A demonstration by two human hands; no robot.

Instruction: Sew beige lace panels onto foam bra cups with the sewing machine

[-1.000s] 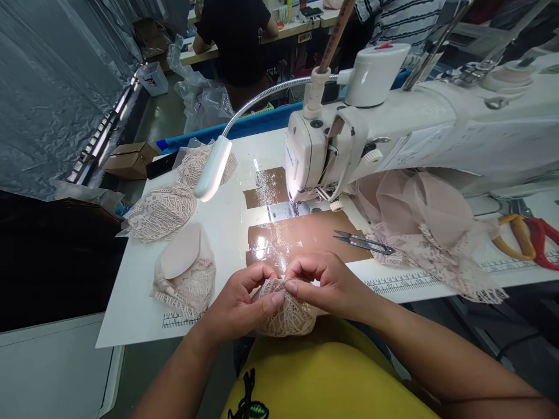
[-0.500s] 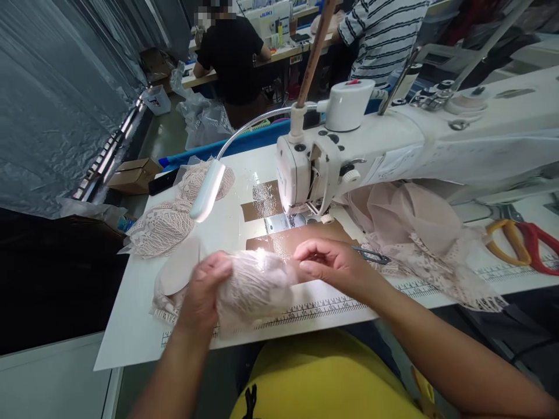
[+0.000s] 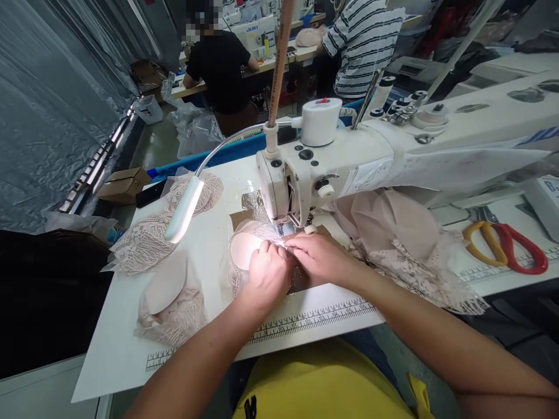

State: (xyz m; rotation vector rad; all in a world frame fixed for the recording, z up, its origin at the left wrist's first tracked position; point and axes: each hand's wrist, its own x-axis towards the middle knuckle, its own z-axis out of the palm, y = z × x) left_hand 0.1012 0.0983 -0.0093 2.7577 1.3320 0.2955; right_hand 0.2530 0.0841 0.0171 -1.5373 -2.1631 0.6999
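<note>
A padded lace cup lies at the needle area of the white sewing machine, its smooth pale pad facing up. My left hand is closed on the cup's right part, fingers curled down on it. Just right of it, my right hand pinches the cup's edge close to the presser foot, its fingertips nearly touching the left ones. To the left lie another cup with its pad up and two lace cups.
A lamp on a bent neck hangs over the table's left part. Sheer fabric with lace is bunched right of the needle. Scissors with red and yellow handles lie at the far right. Two people sit at machines beyond.
Both hands have come together at the needle. The cup has moved from the front edge to beside the presser foot and now shows its pad side. The camera view has shifted slightly.
</note>
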